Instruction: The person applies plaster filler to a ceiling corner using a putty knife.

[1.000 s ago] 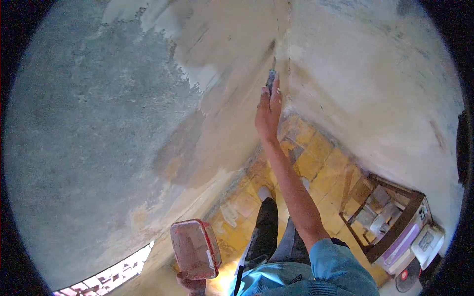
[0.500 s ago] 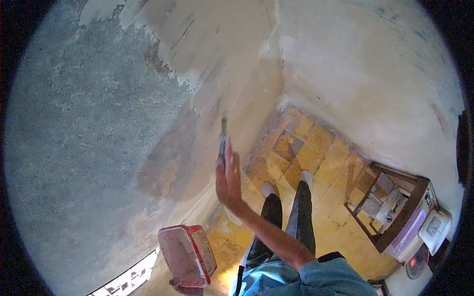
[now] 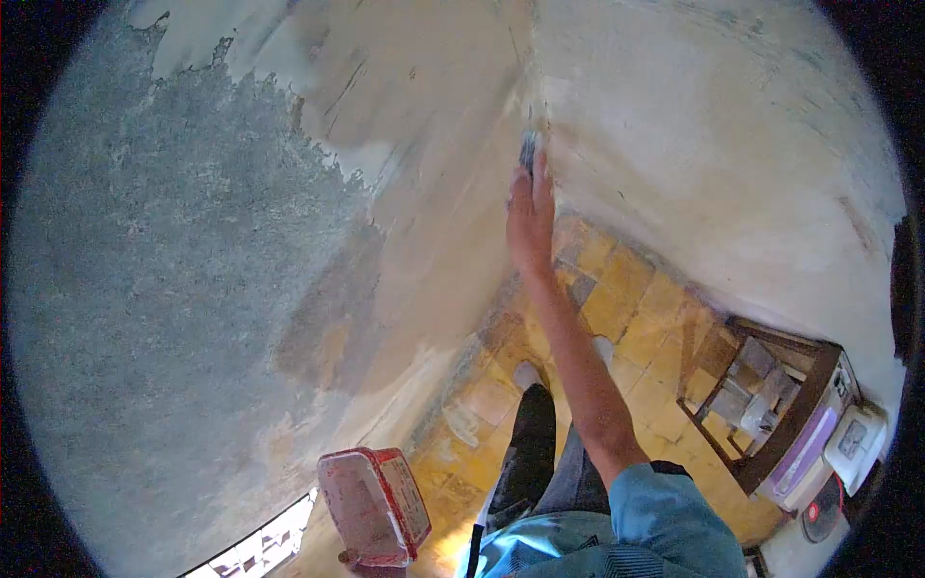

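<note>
My right hand (image 3: 531, 212) is closed on a putty knife (image 3: 528, 152), whose blade lies against the wall close to the corner. My left hand (image 3: 371, 566), at the bottom edge, grips the rim of a red-edged container (image 3: 371, 501) smeared with pale paste. The container is tilted and its open side shows. On the left, the wall has a rough grey-blue area (image 3: 183, 241) beside a smoother beige coated area (image 3: 434, 125).
A dark wooden frame (image 3: 792, 429) stands at the right on the yellow tiled floor (image 3: 626, 279), with a white device (image 3: 855, 438) beside it. The right-hand wall (image 3: 713, 144) meets the left one at the corner. A bright patterned opening (image 3: 260, 547) is at lower left.
My right hand has moved up and to the right with the putty knife, from the left wall to the corner. The container in my left hand has shifted slightly right and down.
</note>
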